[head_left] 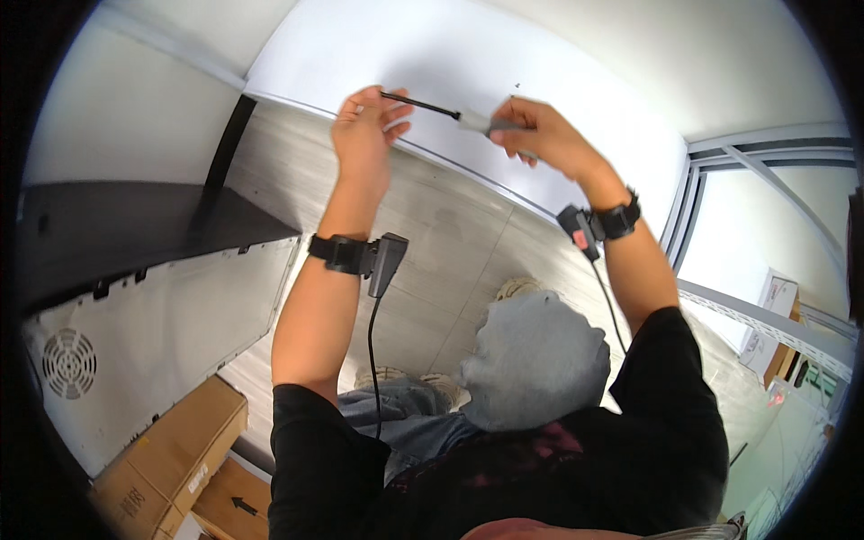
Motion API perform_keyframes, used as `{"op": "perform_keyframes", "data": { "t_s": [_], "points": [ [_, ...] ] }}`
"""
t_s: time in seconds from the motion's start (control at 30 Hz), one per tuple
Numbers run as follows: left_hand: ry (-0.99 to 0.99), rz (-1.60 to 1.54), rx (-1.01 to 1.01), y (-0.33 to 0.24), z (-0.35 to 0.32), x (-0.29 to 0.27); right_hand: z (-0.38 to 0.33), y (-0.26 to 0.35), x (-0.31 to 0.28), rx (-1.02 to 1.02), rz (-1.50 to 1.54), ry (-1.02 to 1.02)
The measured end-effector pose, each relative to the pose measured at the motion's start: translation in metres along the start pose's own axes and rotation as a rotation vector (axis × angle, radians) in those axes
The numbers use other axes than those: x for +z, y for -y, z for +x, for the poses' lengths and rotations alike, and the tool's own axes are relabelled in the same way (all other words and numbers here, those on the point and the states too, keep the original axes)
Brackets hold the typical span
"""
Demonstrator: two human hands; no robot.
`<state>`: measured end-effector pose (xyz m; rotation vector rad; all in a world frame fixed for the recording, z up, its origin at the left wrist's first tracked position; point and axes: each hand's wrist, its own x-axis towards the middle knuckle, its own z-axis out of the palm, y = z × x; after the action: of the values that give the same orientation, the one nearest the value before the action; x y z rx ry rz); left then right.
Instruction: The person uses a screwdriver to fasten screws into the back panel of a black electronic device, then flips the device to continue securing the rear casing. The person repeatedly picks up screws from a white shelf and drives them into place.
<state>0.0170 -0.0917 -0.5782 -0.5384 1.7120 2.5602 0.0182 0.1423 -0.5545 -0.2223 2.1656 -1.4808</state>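
Both arms raised, left hand pinching, right hand closed in a grip.

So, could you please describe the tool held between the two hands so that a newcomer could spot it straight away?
Start at the white wall panel across the top of the view; both raised hands meet before it. The right hand grips the grey handle of a screwdriver, and the left hand pinches its tip. Its thin dark shaft bridging the hands sets it apart from the black wrist devices below.
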Motion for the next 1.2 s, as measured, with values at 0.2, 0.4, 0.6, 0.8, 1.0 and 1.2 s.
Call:
{"op": "perform_keyframes", "data": {
  "t_s": [0.2, 0.4, 0.6, 0.8, 1.0, 1.2],
  "points": [
    [0.048, 0.173, -0.2, 0.098, 0.052, 0.037, -0.031, -0.138, 0.005, 0.22, 0.606, -0.203],
    [0.123, 0.831, 0.145, 0.168, 0.084, 0.073, -0.043, -0.183, 0.003, 0.341, 0.786, -0.453],
    [0.006, 1.082, 0.644, 0.214, 0.102, 0.089, -0.039, -0.188, -0.005, 0.337, 0.799, -0.542],
    [0.026, 1.118, 0.674, 0.224, 0.096, 0.092, -0.043, -0.193, -0.009, 0.326, 0.832, -0.57],
    [0.054, 0.912, 0.574, 0.209, 0.094, 0.073, -0.039, -0.182, -0.006, 0.304, 0.796, -0.529],
    [-0.081, 0.568, 0.116, 0.149, 0.059, 0.004, -0.008, -0.127, 0.012, 0.199, 0.572, -0.337]
  ]
}}
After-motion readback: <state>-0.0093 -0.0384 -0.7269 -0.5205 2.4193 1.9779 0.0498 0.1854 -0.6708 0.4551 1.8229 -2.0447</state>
